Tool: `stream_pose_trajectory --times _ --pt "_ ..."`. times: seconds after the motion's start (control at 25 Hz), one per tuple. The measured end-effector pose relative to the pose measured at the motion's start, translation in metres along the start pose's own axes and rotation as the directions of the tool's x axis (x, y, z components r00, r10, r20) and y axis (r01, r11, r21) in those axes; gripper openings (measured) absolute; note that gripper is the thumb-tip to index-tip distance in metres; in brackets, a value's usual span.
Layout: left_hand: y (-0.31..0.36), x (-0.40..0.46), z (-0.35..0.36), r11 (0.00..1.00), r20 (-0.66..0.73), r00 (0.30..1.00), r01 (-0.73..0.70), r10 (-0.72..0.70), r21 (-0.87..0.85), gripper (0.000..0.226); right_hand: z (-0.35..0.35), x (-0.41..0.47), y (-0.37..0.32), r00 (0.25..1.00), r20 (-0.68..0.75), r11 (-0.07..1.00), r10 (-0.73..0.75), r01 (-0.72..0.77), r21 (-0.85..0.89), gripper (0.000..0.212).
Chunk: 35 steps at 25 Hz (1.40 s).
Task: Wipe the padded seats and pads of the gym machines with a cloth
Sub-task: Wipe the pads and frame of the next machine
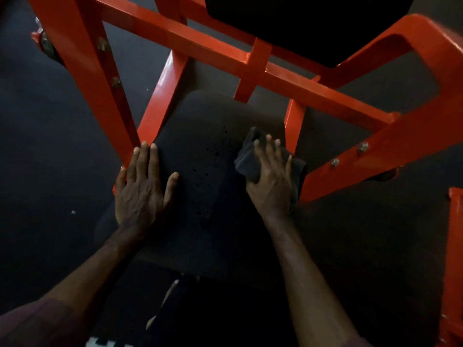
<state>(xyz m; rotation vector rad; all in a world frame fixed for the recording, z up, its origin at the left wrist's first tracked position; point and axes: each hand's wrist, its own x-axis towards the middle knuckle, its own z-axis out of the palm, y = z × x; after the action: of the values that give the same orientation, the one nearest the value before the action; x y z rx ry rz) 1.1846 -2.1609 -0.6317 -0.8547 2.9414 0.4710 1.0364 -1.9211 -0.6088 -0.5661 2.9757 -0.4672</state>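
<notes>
A black padded seat [200, 151] of an orange gym machine fills the middle of the view, its surface worn with small pits. My left hand [141, 186] lies flat on the seat's left edge, fingers straight, fingertips touching an orange frame bar. My right hand [271, 176] presses a dark grey cloth [250, 156] onto the seat's right side, fingers spread over the bunched cloth. A second black pad [313, 26] sits higher up at the top of the view.
Orange steel frame bars [200, 48] cross above and flank the seat on both sides, with bolts on the right bar [363, 146]. Another orange post [454, 259] stands at the right edge. Dark rubber floor [50, 146] surrounds the machine.
</notes>
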Motion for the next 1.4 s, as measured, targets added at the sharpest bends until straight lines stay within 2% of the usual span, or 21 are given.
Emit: stream_pose_trajectory --times 0.08,0.12,0.2,0.28,0.4,0.48,0.52,0.6,0.68,0.76,0.84,0.92,1.0,1.04,1.12,1.2,1.24,1.32,1.36,1.4 --pt "0.001 0.002 -0.001 1.000 0.005 1.000 0.002 -0.002 0.002 0.079 0.000 -0.010 -0.005 0.992 -0.060 0.994 0.113 -0.113 -0.003 0.081" --pt "0.002 0.003 -0.002 1.000 0.009 1.000 0.007 -0.007 0.007 0.079 0.002 -0.031 -0.017 0.993 -0.047 0.994 0.109 -0.110 -0.025 0.082" --pt "0.002 0.001 -0.003 1.000 0.015 1.000 0.020 -0.020 0.022 0.079 0.006 -0.055 -0.034 0.999 0.020 0.999 -0.026 0.027 -0.040 0.087" --pt "0.003 0.001 -0.003 1.000 0.012 1.000 0.014 -0.014 0.020 0.079 0.007 -0.022 -0.023 0.988 0.066 0.989 -0.140 0.143 -0.034 0.092" --pt "0.004 0.003 -0.003 1.000 0.023 0.999 0.024 -0.024 0.019 0.079 0.000 0.032 0.001 1.000 -0.014 1.000 0.017 -0.017 -0.002 0.091" --pt "0.004 0.001 -0.003 0.999 0.024 0.999 0.032 -0.032 0.030 0.079 0.000 0.007 -0.014 0.994 -0.026 0.995 0.102 -0.103 -0.020 0.090" --pt "0.004 0.001 -0.003 0.999 0.025 0.999 0.040 -0.040 0.032 0.080 0.001 -0.014 -0.029 0.998 0.009 0.998 0.063 -0.062 -0.017 0.087" --pt "0.003 0.001 -0.003 0.999 0.022 0.999 0.044 -0.045 0.019 0.080 0.004 -0.026 -0.034 0.989 0.081 0.992 -0.123 0.125 -0.011 0.085" --pt "0.005 0.002 -0.005 0.999 0.014 1.000 0.024 -0.025 0.023 0.079 0.000 0.019 -0.010 0.969 0.111 0.975 -0.221 0.224 -0.010 0.086" --pt "0.005 0.003 -0.005 0.999 0.004 1.000 0.030 -0.030 0.026 0.079 -0.007 0.057 0.015 0.989 0.056 0.990 -0.138 0.138 0.005 0.091" --pt "0.006 0.002 -0.005 0.999 0.009 0.999 0.042 -0.042 0.028 0.080 -0.012 0.044 0.014 0.999 0.032 1.000 -0.018 0.018 0.000 0.094" --pt "0.006 0.000 -0.006 0.998 0.003 0.999 0.049 -0.050 0.034 0.081 -0.012 0.013 -0.004 0.987 0.089 0.992 -0.130 0.129 0.014 0.093" --pt "0.007 0.000 -0.006 0.998 -0.002 0.999 0.047 -0.047 0.032 0.081 -0.006 0.038 -0.003 0.936 0.130 0.945 -0.328 0.326 0.039 0.091" --pt "0.007 0.001 -0.005 0.998 -0.005 0.999 0.047 -0.047 0.031 0.081 -0.004 0.069 0.001 0.922 0.157 0.935 -0.355 0.354 0.037 0.092" --pt "0.008 0.001 -0.004 0.997 -0.001 0.998 0.063 -0.063 0.039 0.080 -0.005 0.118 0.013 0.946 0.148 0.958 -0.287 0.286 0.028 0.088" --pt "0.008 0.001 -0.003 0.997 0.009 0.997 0.073 -0.073 0.041 0.081 -0.010 0.112 0.019 0.981 0.102 0.987 -0.162 0.160 0.035 0.086" --pt "0.007 0.000 -0.003 0.996 0.008 0.997 0.075 -0.075 0.043 0.081 -0.011 0.092 0.016 0.978 0.120 0.985 -0.171 0.168 0.034 0.090" --pt "0.006 0.000 -0.004 0.996 0.011 0.997 0.076 -0.077 0.054 0.081 -0.009 0.072 0.011 0.913 0.207 0.936 -0.351 0.347 0.056 0.099" --pt "0.006 0.001 -0.003 0.995 0.016 0.997 0.075 -0.076 0.064 0.082 -0.007 0.086 0.008 0.856 0.246 0.890 -0.454 0.449 0.078 0.100" --pt "0.006 0.002 -0.002 0.994 0.022 0.997 0.076 -0.078 0.076 0.082 -0.005 0.111 0.004 0.821 0.281 0.865 -0.497 0.493 0.089 0.099"
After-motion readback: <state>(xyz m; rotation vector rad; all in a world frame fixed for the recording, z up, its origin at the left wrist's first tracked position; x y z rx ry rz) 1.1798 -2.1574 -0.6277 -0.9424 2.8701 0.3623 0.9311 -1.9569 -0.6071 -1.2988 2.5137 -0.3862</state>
